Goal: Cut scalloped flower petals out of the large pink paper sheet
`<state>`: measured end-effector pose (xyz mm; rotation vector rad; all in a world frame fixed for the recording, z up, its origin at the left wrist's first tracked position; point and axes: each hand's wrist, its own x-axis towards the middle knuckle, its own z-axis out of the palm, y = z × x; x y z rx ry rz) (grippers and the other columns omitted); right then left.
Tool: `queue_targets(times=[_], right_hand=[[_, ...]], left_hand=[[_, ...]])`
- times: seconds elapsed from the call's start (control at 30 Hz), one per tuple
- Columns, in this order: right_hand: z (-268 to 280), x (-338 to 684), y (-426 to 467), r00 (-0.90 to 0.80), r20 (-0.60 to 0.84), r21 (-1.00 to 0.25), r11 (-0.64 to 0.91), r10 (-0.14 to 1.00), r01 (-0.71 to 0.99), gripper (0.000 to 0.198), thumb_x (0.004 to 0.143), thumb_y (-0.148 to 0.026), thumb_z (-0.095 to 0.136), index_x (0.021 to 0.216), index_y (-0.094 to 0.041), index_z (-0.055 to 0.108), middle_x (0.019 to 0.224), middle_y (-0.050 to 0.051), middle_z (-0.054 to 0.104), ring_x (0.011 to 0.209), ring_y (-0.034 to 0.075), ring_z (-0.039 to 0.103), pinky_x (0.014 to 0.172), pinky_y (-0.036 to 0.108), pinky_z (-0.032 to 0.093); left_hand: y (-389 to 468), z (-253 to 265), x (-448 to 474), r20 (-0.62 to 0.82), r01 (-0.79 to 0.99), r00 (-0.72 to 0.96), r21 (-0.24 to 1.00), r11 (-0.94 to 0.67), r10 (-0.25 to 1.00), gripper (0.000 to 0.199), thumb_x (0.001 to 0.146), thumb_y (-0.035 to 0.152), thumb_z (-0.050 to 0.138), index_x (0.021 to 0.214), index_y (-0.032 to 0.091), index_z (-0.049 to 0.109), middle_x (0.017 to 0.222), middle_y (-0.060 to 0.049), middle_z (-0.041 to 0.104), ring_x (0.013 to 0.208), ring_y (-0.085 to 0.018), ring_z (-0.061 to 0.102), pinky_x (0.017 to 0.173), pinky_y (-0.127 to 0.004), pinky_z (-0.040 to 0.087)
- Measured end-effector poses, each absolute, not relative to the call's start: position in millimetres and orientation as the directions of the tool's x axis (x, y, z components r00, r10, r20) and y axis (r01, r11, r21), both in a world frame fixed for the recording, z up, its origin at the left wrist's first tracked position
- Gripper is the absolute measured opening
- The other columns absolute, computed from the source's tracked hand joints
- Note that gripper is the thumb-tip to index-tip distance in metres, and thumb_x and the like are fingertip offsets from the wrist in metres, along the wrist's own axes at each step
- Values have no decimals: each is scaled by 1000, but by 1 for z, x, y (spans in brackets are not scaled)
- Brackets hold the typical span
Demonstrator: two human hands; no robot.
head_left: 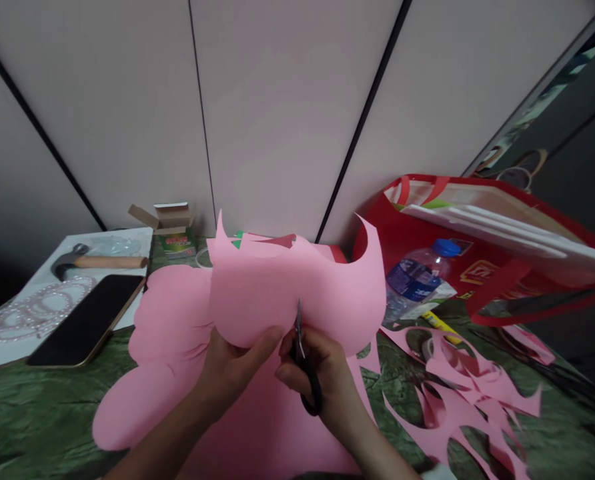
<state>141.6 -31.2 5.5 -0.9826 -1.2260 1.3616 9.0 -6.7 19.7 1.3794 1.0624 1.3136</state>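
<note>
A curved sheet of pink paper [262, 287] is held up in front of me, its upper edge cut into curves with pointed corners. My left hand [232, 367] pinches its lower edge, thumb on the near face and fingers behind. My right hand [322, 373] is closed around black-handled scissors [305, 363], whose blades point up against the paper near its lower middle. Rounded pink paper cutouts [172, 320] lie overlapping to the left, below the sheet. Beneath my hands spreads more pink paper [272, 433].
Pink paper scraps [477, 393] lie at right near a yellow tube [442, 325]. A bottle [415, 280] stands before a red bag [487, 267]. On the left are a phone [90, 320], a hammer [102, 262], bead strings [40, 310] and a small open box [175, 237]. A wall [272, 120] rises behind.
</note>
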Motion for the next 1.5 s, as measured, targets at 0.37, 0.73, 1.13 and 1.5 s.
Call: queue_targets(times=[0.37,0.73,1.13,1.5], right_hand=[[6,140,-31,-126,9,-983,-15,992,-185,19,58,-22,71,63,-17,53,48,-6,47,43,7,37,40,19,29],[16,138,-33,-108,-23,-974,-46,994,-220,14,57,-13,66,59,-16,53,44,-5,51,38,6,40,37,17,30],[10,130,-35,-172,-30,-973,-68,985,-219,15,61,-19,67,57,-15,52,43,-5,49,38,8,43,38,19,32],[8,138,-31,-168,71,-965,24,983,-262,22,60,-21,74,72,-16,56,59,-4,49,54,9,41,49,21,31]], left_hand=[[-6,16,7,210,-74,63,976,-205,976,8,71,23,64,72,17,60,62,3,64,59,-11,60,54,-18,48],[-5,20,8,178,-125,54,977,-171,983,8,69,22,66,71,16,61,64,2,65,61,-11,61,51,-16,47],[-9,17,12,126,-93,-55,987,-131,990,16,67,31,66,65,16,61,55,1,63,53,-14,59,49,-22,49],[-15,25,14,51,22,-1,998,-51,999,17,67,32,64,62,16,63,58,-2,66,58,-17,63,54,-25,52]])
